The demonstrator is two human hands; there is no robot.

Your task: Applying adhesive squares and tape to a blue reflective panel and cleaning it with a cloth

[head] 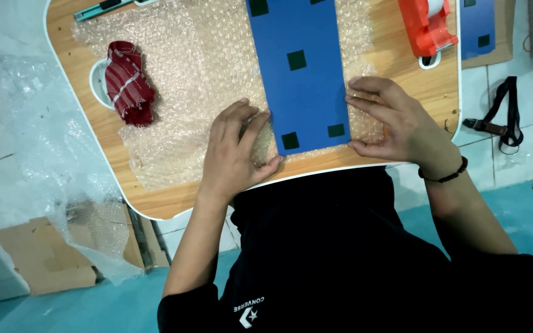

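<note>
Head view is showing the left hand (237, 151) and right hand (390, 120) pressing flat, fingers spread, beside a blue board (300, 74) lying on bubble wrap (198, 68) mid-frame.

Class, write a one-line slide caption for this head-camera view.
Left hand and right hand press a blue board onto bubble wrap on a wooden table.

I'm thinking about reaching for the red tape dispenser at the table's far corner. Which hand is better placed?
Probably the right hand: it rests on the blue board's edge below the red tape dispenser. The left hand lies across the board.
</note>
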